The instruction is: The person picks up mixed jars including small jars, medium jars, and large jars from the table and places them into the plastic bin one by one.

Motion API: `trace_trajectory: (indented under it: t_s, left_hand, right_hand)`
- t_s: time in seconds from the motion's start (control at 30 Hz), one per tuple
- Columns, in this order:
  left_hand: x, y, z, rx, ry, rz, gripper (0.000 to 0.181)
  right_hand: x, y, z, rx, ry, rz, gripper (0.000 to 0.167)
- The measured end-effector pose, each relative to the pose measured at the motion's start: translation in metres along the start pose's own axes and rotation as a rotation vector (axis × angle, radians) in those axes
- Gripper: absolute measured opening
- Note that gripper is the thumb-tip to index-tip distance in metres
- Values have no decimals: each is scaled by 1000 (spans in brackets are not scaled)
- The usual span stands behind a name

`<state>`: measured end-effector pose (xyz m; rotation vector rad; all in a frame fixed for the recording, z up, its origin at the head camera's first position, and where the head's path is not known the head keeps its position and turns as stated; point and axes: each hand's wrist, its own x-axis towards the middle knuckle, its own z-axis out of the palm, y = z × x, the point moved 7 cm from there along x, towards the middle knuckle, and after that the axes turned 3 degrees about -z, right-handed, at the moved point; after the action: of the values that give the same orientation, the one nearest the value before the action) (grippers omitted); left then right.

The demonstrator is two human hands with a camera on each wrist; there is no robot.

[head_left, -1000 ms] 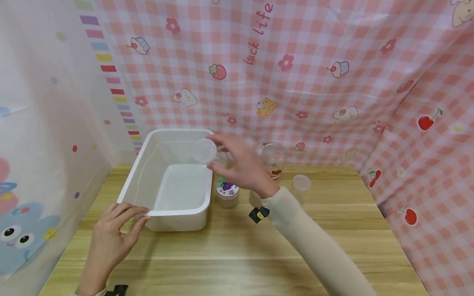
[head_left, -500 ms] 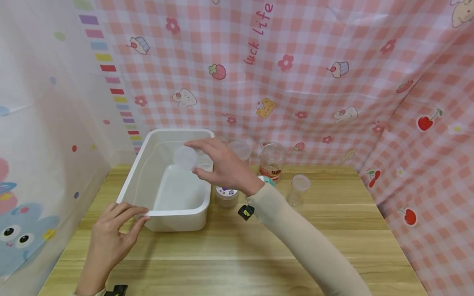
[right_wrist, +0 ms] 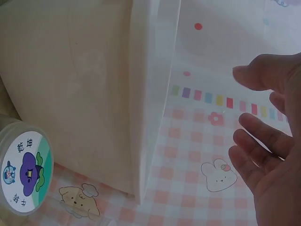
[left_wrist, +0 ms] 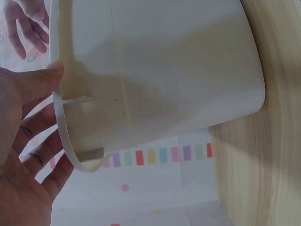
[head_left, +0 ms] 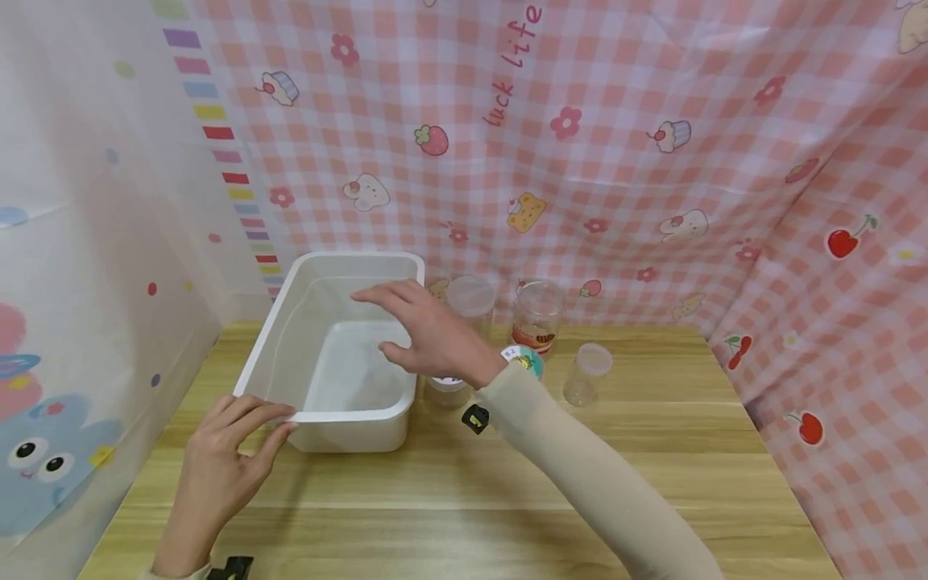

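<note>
A white plastic tub (head_left: 350,417) stands on the left of the table. My left hand (head_left: 217,459) grips its near left corner, thumb (left_wrist: 42,82) on the outer wall and fingers over the rim. Above the tub's right side hovers my right hand (head_left: 435,334), thumb and fingers spread apart with nothing between them. The clear jar it held is out of sight; the tub's floor is partly hidden by that hand. Just right of the tub, under the right wrist, is a small jar with a purple-pictured lid (right_wrist: 28,172).
Behind the right forearm are a tall clear jar (head_left: 471,298) and a jar with a teal-labelled lid (head_left: 528,359). A clear jar with a red label (head_left: 536,322) stands near the back cloth. Farther right is a small white-lidded jar (head_left: 589,374).
My right hand carried a white-lidded clear jar leftward over the tub, then let it go; its fingers are now free. My left hand has stayed on the rim.
</note>
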<state>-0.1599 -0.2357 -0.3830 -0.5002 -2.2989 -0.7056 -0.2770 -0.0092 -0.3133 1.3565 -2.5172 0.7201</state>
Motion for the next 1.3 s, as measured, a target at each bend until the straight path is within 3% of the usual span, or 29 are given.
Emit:
trace_trajectory:
  t_s: [0.2, 0.5, 0.9, 1.3]
  left_hand:
    - [1, 3, 0, -13, 19, 24, 26]
    - [0, 1, 1, 12, -12, -8, 23]
    - [1, 3, 0, 19, 18, 1, 25]
    - [0, 3, -1, 22, 48, 22, 24]
  right_hand:
    - [-9, 6, -3, 37, 20, 19, 64]
    - [-29, 19, -16, 57, 101, 57, 71]
    - [-66, 41, -33, -25, 191, 146, 94]
    - [-97, 64, -46, -50, 275, 244, 105]
